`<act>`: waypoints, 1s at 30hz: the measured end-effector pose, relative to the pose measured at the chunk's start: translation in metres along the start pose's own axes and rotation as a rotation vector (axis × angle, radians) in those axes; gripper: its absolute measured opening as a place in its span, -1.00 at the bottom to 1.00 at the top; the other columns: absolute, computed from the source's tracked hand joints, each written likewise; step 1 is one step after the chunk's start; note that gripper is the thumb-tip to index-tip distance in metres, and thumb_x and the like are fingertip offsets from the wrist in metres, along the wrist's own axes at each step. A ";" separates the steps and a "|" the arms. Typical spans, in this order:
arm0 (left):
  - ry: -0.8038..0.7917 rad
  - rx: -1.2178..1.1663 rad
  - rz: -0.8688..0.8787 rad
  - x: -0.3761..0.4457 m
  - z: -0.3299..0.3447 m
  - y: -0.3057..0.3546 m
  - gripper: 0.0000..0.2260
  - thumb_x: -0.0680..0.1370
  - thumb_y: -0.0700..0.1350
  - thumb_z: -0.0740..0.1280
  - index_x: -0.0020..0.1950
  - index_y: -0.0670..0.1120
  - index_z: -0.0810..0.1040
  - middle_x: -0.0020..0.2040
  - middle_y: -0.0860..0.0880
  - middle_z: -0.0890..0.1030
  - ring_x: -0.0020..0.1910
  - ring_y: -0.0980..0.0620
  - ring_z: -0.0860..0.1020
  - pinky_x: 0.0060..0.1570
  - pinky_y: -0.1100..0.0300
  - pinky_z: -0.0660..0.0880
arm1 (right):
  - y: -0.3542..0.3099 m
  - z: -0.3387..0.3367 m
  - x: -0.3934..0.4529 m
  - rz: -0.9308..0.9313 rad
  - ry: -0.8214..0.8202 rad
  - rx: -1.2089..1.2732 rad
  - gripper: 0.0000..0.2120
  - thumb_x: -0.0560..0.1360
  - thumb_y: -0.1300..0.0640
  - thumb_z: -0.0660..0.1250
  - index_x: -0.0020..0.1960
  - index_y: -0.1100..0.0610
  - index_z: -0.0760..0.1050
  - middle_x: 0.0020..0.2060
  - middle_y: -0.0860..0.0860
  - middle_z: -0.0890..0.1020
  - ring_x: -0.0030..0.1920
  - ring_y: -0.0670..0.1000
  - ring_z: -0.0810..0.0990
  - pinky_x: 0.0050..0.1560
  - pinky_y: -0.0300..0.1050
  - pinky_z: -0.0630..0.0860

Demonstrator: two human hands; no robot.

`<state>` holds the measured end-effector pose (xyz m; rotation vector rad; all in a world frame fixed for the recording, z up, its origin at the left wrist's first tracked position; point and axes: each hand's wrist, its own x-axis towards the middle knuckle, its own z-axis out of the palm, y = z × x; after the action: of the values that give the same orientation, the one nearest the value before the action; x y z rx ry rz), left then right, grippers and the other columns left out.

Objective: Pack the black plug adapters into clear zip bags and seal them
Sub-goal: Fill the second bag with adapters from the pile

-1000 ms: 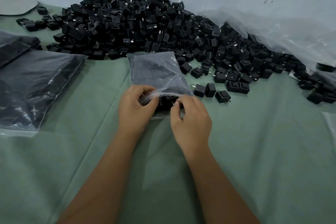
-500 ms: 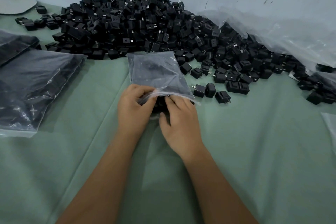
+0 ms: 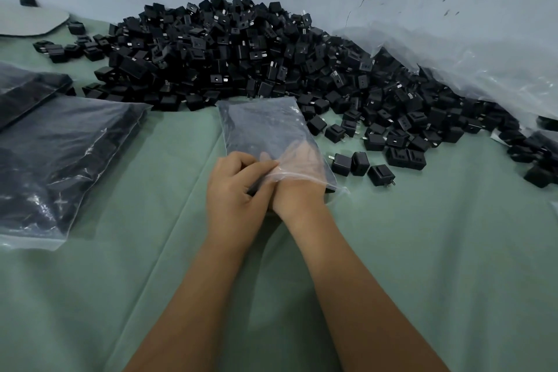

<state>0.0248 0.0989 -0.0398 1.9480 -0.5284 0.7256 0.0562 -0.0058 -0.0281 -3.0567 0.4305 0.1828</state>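
L hand (image 3: 238, 190) is pinching the mouth of the zip bag (image 3: 265, 133) mid-surface; R hand (image 3: 297, 172) is reaching inside it, grip unclear thru plastic. Filled bags (image 3: 57, 157) are lying at left edge; adapter pile (image 3: 241, 51) along back edge is waiting, so most packing's left.

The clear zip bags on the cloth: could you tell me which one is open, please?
The small bag at centre: the right hand is inside its mouth, the left hand pinching its edge.

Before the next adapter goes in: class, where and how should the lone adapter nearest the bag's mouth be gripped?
Pinch the adapter across its two flat black sides, coming from above. Its prongs point right, toward open cloth; avoid them. The neighbouring adapters lie up-left, apart, so fingers should fit.
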 end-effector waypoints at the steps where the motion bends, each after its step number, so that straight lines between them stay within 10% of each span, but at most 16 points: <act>1: -0.002 -0.009 0.002 0.000 0.000 0.000 -0.85 0.45 -0.22 0.43 -0.01 -0.16 0.71 -0.17 -0.03 0.55 -0.18 -0.06 0.50 -0.16 0.05 0.46 | -0.003 -0.001 0.008 0.039 -0.028 0.039 -0.35 0.59 -0.25 -0.18 0.44 0.15 0.26 0.41 0.18 0.32 0.46 0.19 0.21 0.47 0.11 0.10; 10: 0.033 -0.053 -0.025 0.001 0.000 0.003 -0.91 0.43 -0.18 0.44 -0.11 -0.14 0.71 -0.23 0.03 0.54 -0.25 -0.01 0.51 -0.27 0.04 0.47 | -0.017 -0.012 0.046 0.154 0.241 0.173 -0.32 0.57 -0.23 0.01 0.28 0.37 0.40 0.22 0.22 0.49 0.28 0.19 0.43 0.35 0.09 0.32; 17: 0.026 -0.070 -0.053 0.002 0.000 0.002 -0.90 0.47 -0.13 0.42 -0.09 -0.10 0.71 -0.23 0.04 0.52 -0.22 0.00 0.51 -0.25 0.09 0.46 | -0.008 -0.015 0.056 0.046 0.230 0.122 -0.33 0.63 -0.15 -0.04 0.55 0.28 -0.05 0.52 0.25 0.08 0.52 0.19 0.08 0.49 0.06 0.10; 23: 0.025 -0.066 -0.097 0.002 0.000 0.003 -0.87 0.45 -0.19 0.41 -0.04 -0.10 0.71 -0.20 0.01 0.54 -0.18 0.00 0.52 -0.19 0.11 0.47 | -0.008 -0.011 0.026 -0.006 0.142 0.035 -0.48 0.63 -0.08 -0.04 0.49 0.18 0.17 0.48 0.16 0.20 0.50 0.16 0.12 0.48 0.07 0.11; 25: 0.022 -0.072 -0.114 0.002 -0.001 0.004 -0.87 0.45 -0.19 0.40 -0.04 -0.10 0.71 -0.20 0.01 0.54 -0.18 0.01 0.51 -0.17 0.19 0.45 | -0.003 -0.008 0.001 -0.102 0.153 0.049 -0.73 0.59 0.00 0.03 0.09 0.10 0.43 0.20 0.06 0.46 0.37 0.13 0.34 0.40 0.06 0.22; 30: -0.029 -0.108 -0.176 0.001 -0.002 0.003 -0.90 0.48 -0.17 0.43 -0.04 -0.04 0.70 -0.17 0.03 0.55 -0.15 0.12 0.50 -0.16 0.35 0.41 | 0.028 0.007 -0.053 -0.416 0.819 0.351 -0.75 0.47 0.12 0.16 -0.28 0.12 0.56 -0.32 0.02 0.61 -0.29 0.05 0.57 -0.25 -0.09 0.50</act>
<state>0.0227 0.0995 -0.0363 1.8791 -0.3992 0.5479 -0.0028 -0.0176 -0.0296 -2.6442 -0.1581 -1.0507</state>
